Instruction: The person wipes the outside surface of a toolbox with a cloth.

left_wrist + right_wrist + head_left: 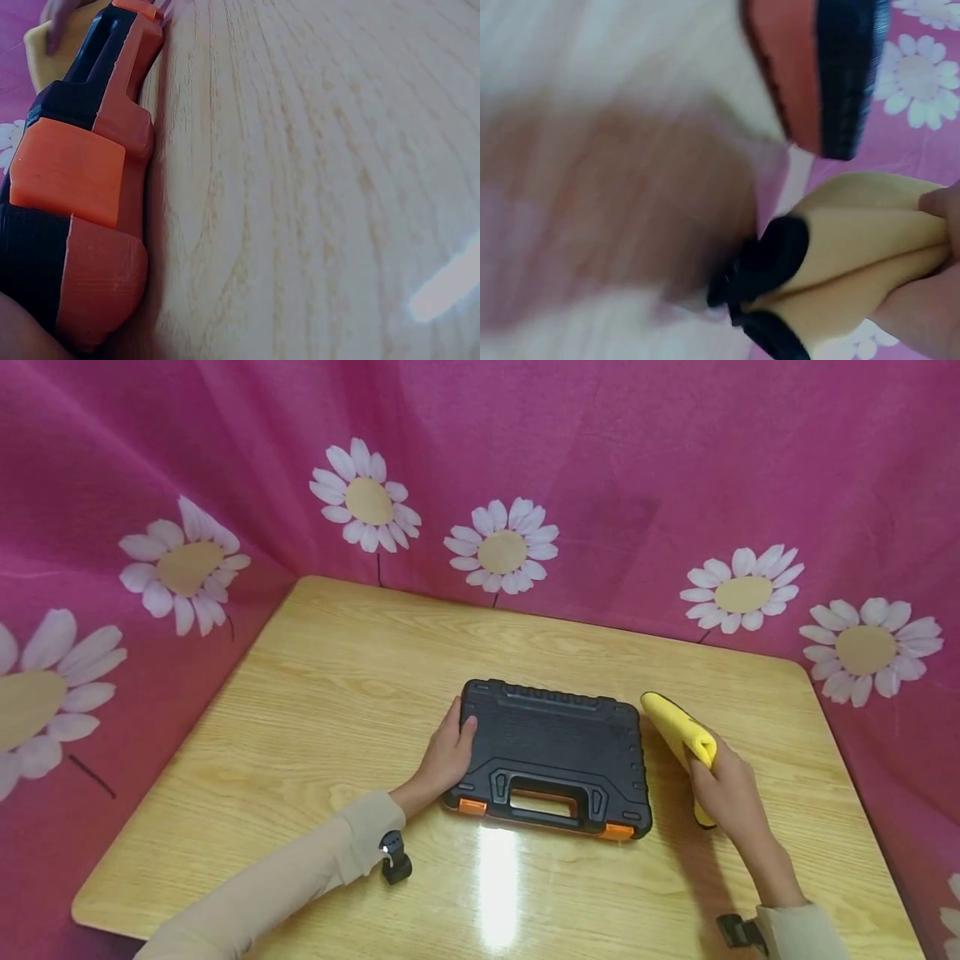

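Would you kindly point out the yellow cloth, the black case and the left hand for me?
Yellow cloth (675, 725): head view, on its upper folded part.
Black case (553, 750): head view, middle of its top face.
Left hand (442, 761): head view, on the back of the hand.

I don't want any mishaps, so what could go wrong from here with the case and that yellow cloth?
The rectangular black plastic case might slide on the glossy wood-grain table if pushed, since only the left hand holds it, at one end. The dark-edged, folded yellow cloth in the right hand could snag on an orange plastic latch if dragged across the case's front.
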A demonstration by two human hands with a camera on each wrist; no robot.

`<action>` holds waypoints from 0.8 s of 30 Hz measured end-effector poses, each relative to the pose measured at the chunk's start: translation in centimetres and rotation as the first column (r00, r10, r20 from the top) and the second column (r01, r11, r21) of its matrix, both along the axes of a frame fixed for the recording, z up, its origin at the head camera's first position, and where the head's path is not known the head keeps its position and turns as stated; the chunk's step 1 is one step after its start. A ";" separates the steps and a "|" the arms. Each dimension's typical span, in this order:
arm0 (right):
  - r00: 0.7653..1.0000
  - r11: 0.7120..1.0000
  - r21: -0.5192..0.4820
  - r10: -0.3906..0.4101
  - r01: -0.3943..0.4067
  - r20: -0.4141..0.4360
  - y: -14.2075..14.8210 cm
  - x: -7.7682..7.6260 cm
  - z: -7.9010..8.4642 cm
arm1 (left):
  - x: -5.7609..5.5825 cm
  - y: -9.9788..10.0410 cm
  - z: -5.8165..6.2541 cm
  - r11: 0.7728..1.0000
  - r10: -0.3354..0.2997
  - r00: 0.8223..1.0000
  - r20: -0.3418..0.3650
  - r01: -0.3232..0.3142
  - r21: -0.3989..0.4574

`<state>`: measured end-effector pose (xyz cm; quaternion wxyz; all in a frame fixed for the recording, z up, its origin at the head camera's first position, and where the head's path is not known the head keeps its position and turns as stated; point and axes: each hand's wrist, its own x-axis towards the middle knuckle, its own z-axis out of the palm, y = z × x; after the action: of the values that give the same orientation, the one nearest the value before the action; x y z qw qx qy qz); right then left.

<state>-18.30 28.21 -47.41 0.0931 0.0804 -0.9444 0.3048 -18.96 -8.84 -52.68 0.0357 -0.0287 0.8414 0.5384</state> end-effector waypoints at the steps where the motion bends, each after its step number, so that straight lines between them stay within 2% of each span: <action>1: 1.000 1.000 -0.019 -0.008 0.008 -0.003 -0.4 -0.1 0.3 | 0.0 0.0 0.0 1.000 0.000 1.000 -0.002 0.000 -0.003; 8: 0.999 0.988 -0.147 -0.049 0.050 0.009 -4.1 -0.9 2.1 | 0.1 -0.2 0.1 1.000 -0.005 1.000 -0.015 0.005 0.000; 13: 1.000 0.980 -0.197 -0.028 0.026 -0.004 -7.5 -1.5 2.5 | 0.0 -0.2 0.2 1.000 -0.004 1.000 -0.002 0.004 -0.009; 19: 0.995 0.975 -0.203 0.088 -0.093 -0.038 -12.2 -2.7 2.3 | 0.0 -0.3 0.2 1.000 -0.002 1.000 0.001 0.002 -0.010; 24: 0.980 0.954 -0.231 0.201 -0.193 0.012 -16.1 -3.1 1.5 | 0.0 -0.2 0.1 1.000 -0.004 1.000 -0.005 0.004 -0.010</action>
<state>-21.37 12.14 -45.88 0.0543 0.1574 -0.8918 0.4206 -18.94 -9.08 -52.62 0.0345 -0.0257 0.8442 0.5343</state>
